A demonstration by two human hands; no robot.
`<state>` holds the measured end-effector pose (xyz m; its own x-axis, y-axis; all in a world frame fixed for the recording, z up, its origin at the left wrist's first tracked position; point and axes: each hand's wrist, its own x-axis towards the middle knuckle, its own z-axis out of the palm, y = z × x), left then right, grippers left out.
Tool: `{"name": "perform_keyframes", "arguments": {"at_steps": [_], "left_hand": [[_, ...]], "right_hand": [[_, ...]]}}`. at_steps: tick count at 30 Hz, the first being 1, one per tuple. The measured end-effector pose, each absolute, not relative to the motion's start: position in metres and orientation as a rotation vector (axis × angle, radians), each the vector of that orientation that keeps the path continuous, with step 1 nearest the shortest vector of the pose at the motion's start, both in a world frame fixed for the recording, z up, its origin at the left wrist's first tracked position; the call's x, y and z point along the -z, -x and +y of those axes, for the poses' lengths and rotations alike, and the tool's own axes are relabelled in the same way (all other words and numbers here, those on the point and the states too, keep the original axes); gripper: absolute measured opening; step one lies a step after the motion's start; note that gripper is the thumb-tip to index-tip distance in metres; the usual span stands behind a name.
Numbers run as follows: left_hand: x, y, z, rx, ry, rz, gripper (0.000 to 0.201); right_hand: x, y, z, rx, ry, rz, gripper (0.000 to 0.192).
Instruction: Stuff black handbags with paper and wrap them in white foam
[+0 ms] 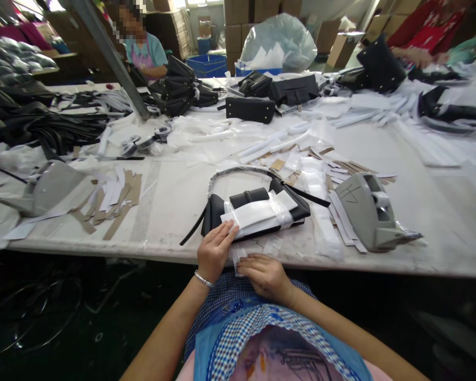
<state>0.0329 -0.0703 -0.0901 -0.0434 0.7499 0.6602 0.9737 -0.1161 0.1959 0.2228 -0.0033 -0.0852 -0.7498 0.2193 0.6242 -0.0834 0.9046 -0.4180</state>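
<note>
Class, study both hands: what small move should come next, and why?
Probably, the right hand should lift the clear strip over the white padding on the bag: the strip reaches past the table edge at that hand's fingers, the left hand touches the padding's left end, and clear wrap already bands the right end.

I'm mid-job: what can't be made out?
Head view: part of the bag beneath the white sheet.
Head view: palm of the left hand, hidden by its back.
Head view: whether the right hand grips the plastic, hidden by its fingers.
Head view: head of the person in red, cut off by top edge.
</note>
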Motion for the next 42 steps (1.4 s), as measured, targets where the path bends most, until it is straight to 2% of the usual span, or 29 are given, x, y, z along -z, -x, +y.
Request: {"name": "perform_keyframes", "arguments": {"at_steps": [7, 14, 18, 22, 28, 35, 42], "left_hand": [[0.096, -0.034, -0.067, 0.969, 1.893, -1.811, 0.056], [0.095, -0.041, -0.072, 0.944, 1.906, -1.816, 0.05], [0.092, -0.048, -0.074, 0.937, 1.774, -1.895, 0.037], [0.087, -0.051, -0.073, 0.994, 1.735, -1.951, 0.024], [0.088, -0.04, -0.075, 1.138, 1.781, -1.935, 0.027], [0.087, -0.036, -0.075, 1.147, 1.767, -1.91, 0.023], [0.076, -0.036, -0.075, 1.02, 1.881, -1.892, 0.038]], "right_hand": [[0.075, -0.236, -0.016, -0.558, 0.109, -2.296, 0.025], [0.028, -0.221, 0.015, -0.495, 0.076, -2.384, 0.024], [0.007, -0.198, 0.046, -0.442, 0.116, -2.454, 0.023], [0.01, -0.17, 0.071, -0.467, 0.236, -2.515, 0.017], [0.032, -0.148, 0.087, -0.644, 0.442, -2.532, 0.004], [0.03, -0.138, 0.096, -0.65, 0.596, -2.664, 0.009], [0.022, -0.128, 0.095, -0.566, 0.734, -2.75, 0.011]]}}
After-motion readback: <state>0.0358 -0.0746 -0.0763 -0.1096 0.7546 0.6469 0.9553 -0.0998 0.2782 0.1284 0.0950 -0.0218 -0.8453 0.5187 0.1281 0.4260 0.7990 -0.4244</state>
